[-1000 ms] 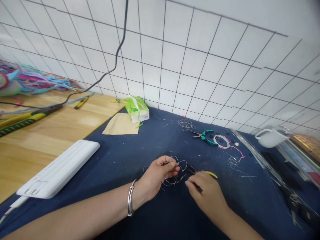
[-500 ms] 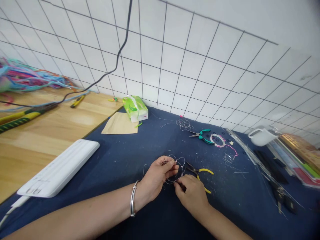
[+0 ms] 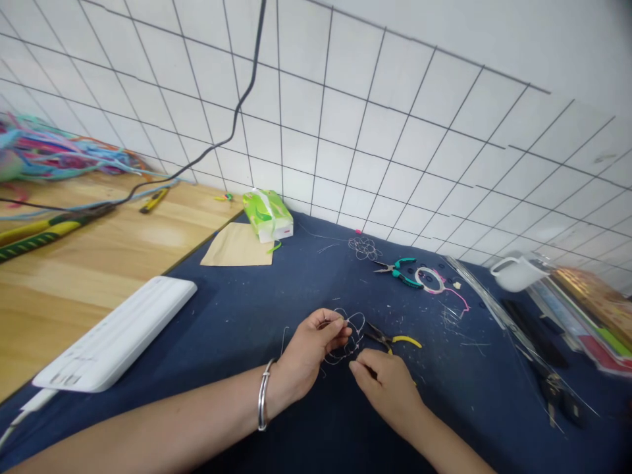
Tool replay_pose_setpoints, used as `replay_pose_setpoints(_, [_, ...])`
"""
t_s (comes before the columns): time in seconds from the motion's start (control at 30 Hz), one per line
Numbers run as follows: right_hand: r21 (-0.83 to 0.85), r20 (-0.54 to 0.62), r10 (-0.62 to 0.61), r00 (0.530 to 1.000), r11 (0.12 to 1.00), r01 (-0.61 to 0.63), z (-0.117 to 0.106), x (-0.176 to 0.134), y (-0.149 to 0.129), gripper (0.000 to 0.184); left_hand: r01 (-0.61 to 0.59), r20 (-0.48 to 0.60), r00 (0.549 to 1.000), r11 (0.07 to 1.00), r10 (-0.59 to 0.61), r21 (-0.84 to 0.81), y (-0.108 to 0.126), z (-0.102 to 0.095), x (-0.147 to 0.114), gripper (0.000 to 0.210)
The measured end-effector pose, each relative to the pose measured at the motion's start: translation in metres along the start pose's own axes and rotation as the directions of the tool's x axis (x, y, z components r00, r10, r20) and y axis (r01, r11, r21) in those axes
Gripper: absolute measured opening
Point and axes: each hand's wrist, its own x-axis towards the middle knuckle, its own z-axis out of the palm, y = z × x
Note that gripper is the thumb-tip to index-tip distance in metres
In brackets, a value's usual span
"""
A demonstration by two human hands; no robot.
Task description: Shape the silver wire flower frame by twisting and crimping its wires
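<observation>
My left hand (image 3: pixel 316 345), with a silver bangle at the wrist, pinches a looped wire flower (image 3: pixel 356 322) made of thin silvery wire. Several round loops of it stick out past the fingertips, and the palm hides the rest. My right hand (image 3: pixel 388 382) is closed just to the right of the loops, thumb against the curled fingers. Whether a wire end sits in that pinch is too small to make out. Behind the right hand lie yellow-handled pliers (image 3: pixel 405 340), partly covered by it.
Teal-handled pliers (image 3: pixel 402 270), another wire flower (image 3: pixel 364 248) and a white ring-shaped spool (image 3: pixel 429 280) lie toward the wall. A tissue pack (image 3: pixel 267 214) rests by a tan paper sheet (image 3: pixel 237 247). A white power bank (image 3: pixel 118 332) lies left; a white mug (image 3: pixel 518 273) stands right.
My right hand has moved slightly right, away from the wire loops, and covers more of the yellow-handled pliers. My left hand keeps its pinch on the wire flower, nearly still.
</observation>
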Motion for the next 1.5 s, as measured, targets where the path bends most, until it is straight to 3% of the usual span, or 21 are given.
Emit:
replay_pose_setpoints(0.3, [-0.279,-0.1,-0.049,0.994,0.96,0.019,-0.002,0.011,-0.004,0.018,0.0,0.014,1.0,0.996,-0.001,0.087,-0.002,0.0,0.001,0.012])
replay_pose_setpoints(0.4, [-0.343,-0.08,-0.078,0.994,0.938,0.046,-0.002,0.012,-0.003,0.018,-0.001,0.016,1.0,0.995,-0.001,0.102,-0.002,0.0,0.001,0.012])
replay_pose_setpoints(0.6, [-0.381,-0.018,-0.119,0.993,0.919,0.103,-0.006,0.016,-0.005,0.017,-0.002,0.027,1.0,0.991,-0.002,0.137,-0.004,0.0,0.001,0.011])
replay_pose_setpoints(1.07, [-0.458,-0.039,-0.139,0.99,0.883,0.106,-0.007,0.018,-0.006,0.017,0.016,0.065,0.998,0.991,-0.025,0.135,-0.003,0.002,-0.002,0.011])
replay_pose_setpoints(1.5, [-0.568,-0.122,-0.203,0.972,0.817,0.099,0.004,0.019,-0.006,0.015,0.015,0.026,0.999,0.986,-0.019,0.164,-0.003,0.005,-0.001,0.012])
